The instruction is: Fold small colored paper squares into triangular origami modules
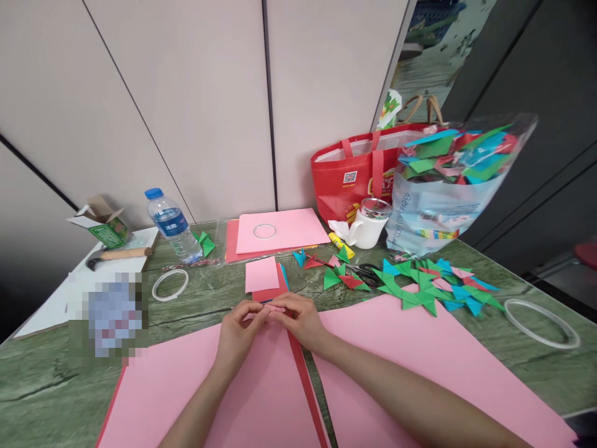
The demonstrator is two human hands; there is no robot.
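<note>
My left hand (pixel 240 328) and my right hand (pixel 298 317) meet at the middle of the table, both pinching a small folded piece of pink paper (pixel 272 308). They rest over a large pink sheet (pixel 261 398). Just beyond the fingers lies a small stack of square papers (pixel 263 278) with a pink one on top and red and blue ones under it. A second large pink sheet (pixel 433 361) lies under my right forearm.
Folded green, blue and red paper pieces (pixel 420 286) lie at the right with scissors (pixel 368 272). Behind stand a white mug (pixel 368 227), a clear bag of papers (pixel 448 186), a red bag (pixel 349 177), a water bottle (pixel 170 224), tape rings (pixel 170 284) and a hammer (pixel 119 255).
</note>
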